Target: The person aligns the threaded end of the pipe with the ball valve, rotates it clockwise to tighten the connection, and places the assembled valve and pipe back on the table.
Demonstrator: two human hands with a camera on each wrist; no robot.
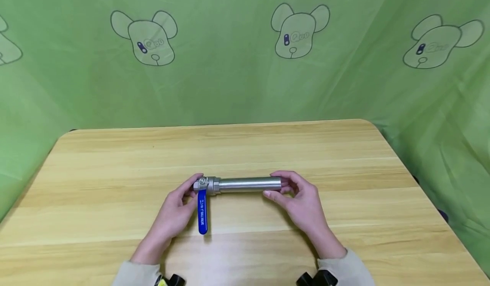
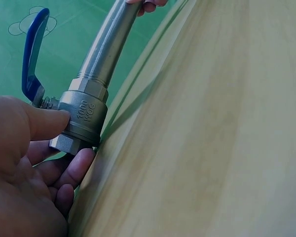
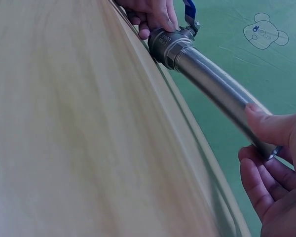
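Observation:
A metal ball valve (image 1: 212, 185) with a blue lever handle (image 1: 202, 211) is joined to a straight steel pipe (image 1: 249, 184). The pair lies roughly level across the head view, the lever pointing toward me. My left hand (image 1: 174, 211) grips the valve's left end, and in the left wrist view its thumb presses the valve body (image 2: 82, 116), which is marked 1000 WOG. At the pipe's far right end my right hand (image 1: 302, 201) pinches between thumb and fingers. In the right wrist view the pipe's open end (image 3: 271, 152) shows beside the fingers.
Beneath the hands spreads a wood-grain table (image 1: 115, 167) with rounded far corners. A green cloth (image 1: 229, 77) printed with bear-head outlines hangs behind it and along its sides. Dark devices are strapped at both wrists by the pale sleeves (image 1: 346, 271).

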